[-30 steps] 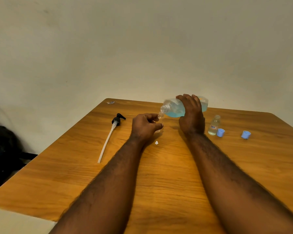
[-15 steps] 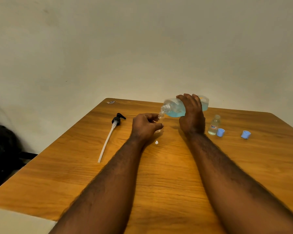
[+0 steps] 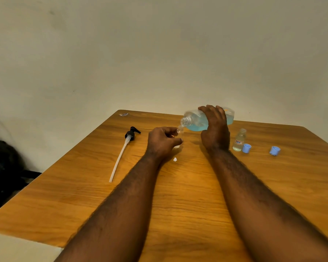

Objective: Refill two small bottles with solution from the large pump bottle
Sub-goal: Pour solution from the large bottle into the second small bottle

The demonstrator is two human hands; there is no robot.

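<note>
Fingers of the right grip [image 3: 215,129] curl over the large clear plastic bottle of blue liquid [image 3: 196,121]. It is tipped, with its open neck at the mouth of a small clear bottle [image 3: 180,132] that the left grip [image 3: 162,141] pinches upright near the wooden bench's [image 3: 178,195] far edge. A second small clear bottle [image 3: 239,139] stands uncapped toward the far right corner.

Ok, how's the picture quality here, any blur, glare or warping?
Head view: warm, dim light; soft shadows beside the left hand and right hand; mild sheen on the table; forearms stretched by the wide angle; small bottle blurry.
</note>
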